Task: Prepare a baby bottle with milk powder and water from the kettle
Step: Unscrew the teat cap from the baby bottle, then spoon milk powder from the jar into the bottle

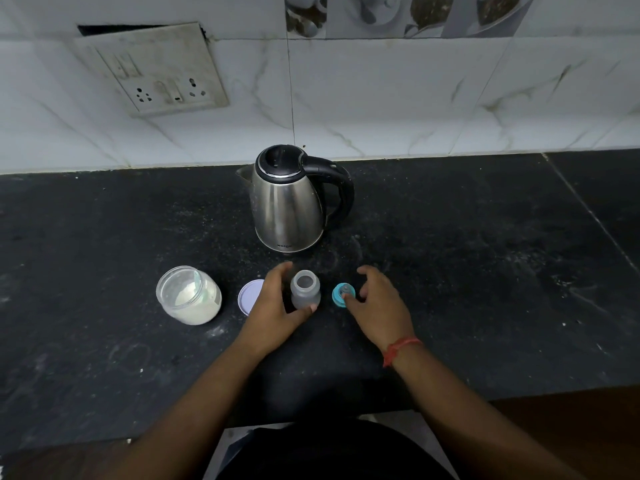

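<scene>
My left hand (277, 306) loosely cups the uncapped grey translucent plastic bottle (305, 289) to steady it, while my right hand (375, 299), open and empty, rests by its teal screw-ring teat (343, 295).

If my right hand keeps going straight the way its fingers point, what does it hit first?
Probably the teal teat cap. The right hand points left and slightly away from you, and one fingertip is already at the cap's edge. Beyond it stands the open bottle, which the left hand cups. Depth is hard to judge here.
</scene>
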